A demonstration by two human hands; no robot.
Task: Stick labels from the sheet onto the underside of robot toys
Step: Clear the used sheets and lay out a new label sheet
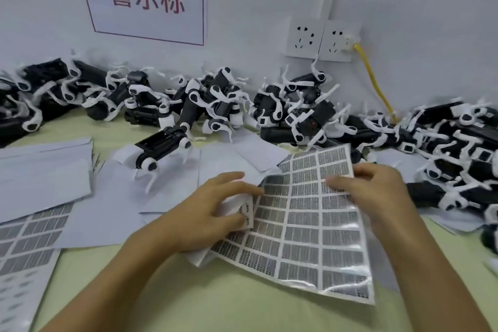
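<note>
Sheet: your glossy silver label sheet with its white grid (310, 224) is lifted off the pale green surface (215, 304), curling.
Left hand (204, 213): fingers curl round the sheet's folded left edge, thumb pinching by a part-lifted label (246, 214).
Right hand (374, 191): pinches the far edge; keep it taut so you peel cleanly.
Toys: black-and-white robot toys (161, 143) lie heaped beyond, near the wall; you want one belly-up and close.
</note>
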